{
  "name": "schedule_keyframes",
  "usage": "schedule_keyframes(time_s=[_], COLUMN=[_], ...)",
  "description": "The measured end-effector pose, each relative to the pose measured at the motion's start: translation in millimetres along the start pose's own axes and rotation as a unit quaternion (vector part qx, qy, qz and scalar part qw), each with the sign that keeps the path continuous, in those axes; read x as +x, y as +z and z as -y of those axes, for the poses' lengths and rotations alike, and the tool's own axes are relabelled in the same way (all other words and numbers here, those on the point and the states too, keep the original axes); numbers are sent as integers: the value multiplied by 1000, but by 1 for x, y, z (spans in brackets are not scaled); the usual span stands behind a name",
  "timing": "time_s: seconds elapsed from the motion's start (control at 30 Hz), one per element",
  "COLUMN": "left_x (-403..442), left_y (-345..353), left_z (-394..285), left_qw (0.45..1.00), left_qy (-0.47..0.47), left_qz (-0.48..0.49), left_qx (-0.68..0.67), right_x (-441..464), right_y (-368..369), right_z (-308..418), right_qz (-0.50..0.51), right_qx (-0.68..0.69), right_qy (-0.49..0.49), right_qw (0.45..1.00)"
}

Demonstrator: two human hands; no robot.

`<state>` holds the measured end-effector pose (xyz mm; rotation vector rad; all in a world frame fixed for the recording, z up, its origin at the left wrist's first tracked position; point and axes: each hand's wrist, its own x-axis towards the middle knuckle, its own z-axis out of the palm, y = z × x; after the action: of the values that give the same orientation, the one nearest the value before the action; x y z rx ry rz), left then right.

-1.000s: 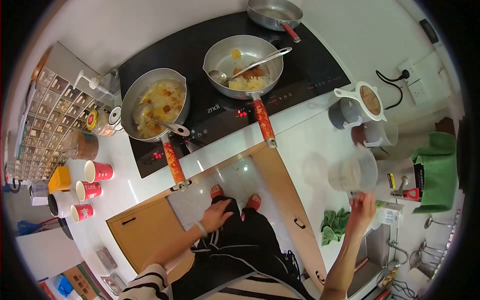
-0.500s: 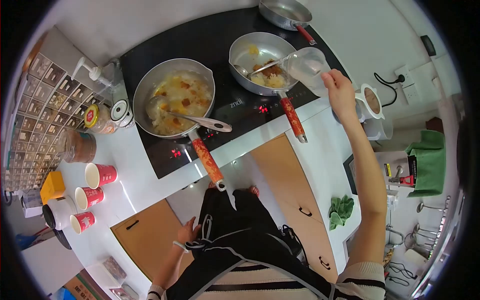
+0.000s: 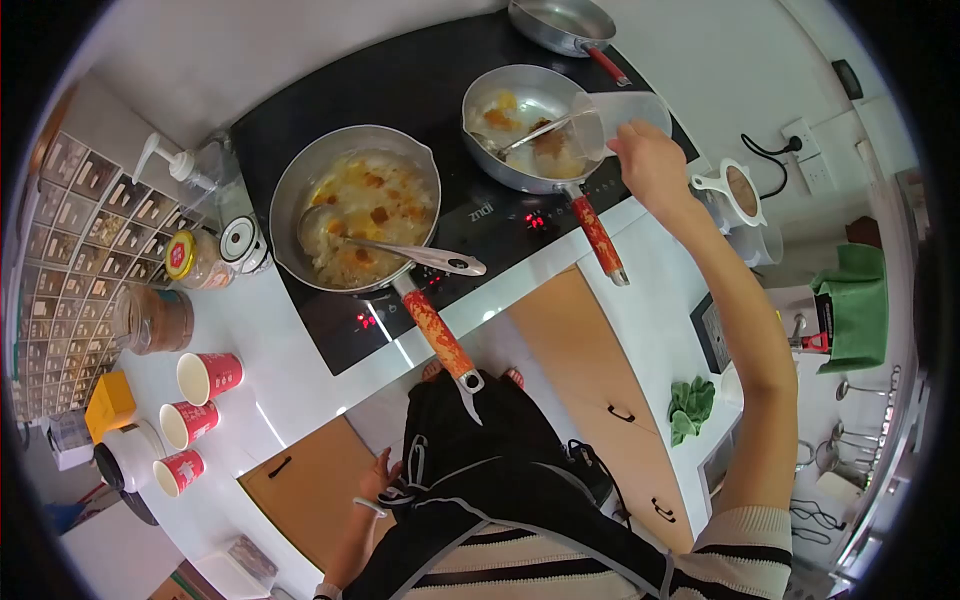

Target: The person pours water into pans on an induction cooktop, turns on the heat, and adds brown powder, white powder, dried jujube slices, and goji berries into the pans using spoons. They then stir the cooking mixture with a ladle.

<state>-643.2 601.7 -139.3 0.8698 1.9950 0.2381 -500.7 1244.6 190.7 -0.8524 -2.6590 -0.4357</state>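
My right hand (image 3: pixel 648 160) is closed on a clear plastic jug (image 3: pixel 625 105), tipped to the left over the right saucepan (image 3: pixel 500 80). In that pan lie pale and orange-brown food and a metal spoon (image 3: pixel 540 131); the jug partly covers them. The left saucepan (image 3: pixel 286 215) holds cloudy liquid with pale shreds and brown-orange bits. A large metal spoon (image 3: pixel 445 260) rests in it, its handle over the rim. My left hand (image 3: pixel 378 476) hangs low beside my black apron (image 3: pixel 500 430), fingers apart and holding nothing.
Both pans stand on a lit black cooktop (image 3: pixel 350 95), handles pointing toward me. An empty pan (image 3: pixel 560 15) sits at the back. Paper cups (image 3: pixel 208 378), jars (image 3: pixel 165 320) and a pump bottle (image 3: pixel 195 170) are on the left counter. A green cloth (image 3: pixel 690 410) lies right.
The jug has tipped further and lies more level over the right saucepan. Food in that pan looks wetter and more spread out. My left hand still hangs; the camera view has shifted slightly.
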Motion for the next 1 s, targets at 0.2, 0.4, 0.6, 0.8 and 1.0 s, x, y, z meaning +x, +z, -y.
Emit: schedule_keyframes(time_s=[0.2,0.4,0.6,0.8,1.0], left_x=[8,26,30,-12,-66], left_y=[16,33,52,88,46], left_z=[30,22,2,-13,-86], left_qw=[998,1000,998,995,994], left_qy=[-32,-10,-16,5,-91], left_qz=[36,26,24,-23,-27], left_qx=[-34,13,54,97,62], right_x=[5,-4,-192,-454,-499], right_y=[9,-17,-95,-2,65], right_z=[16,27,-2,-91,-181], right_qz=[-7,-88,-373,-278,-237], right_qx=[-96,-134,485,383,366], right_qy=[-123,-113,404,621,667], right_qw=[988,981,680,625,604])
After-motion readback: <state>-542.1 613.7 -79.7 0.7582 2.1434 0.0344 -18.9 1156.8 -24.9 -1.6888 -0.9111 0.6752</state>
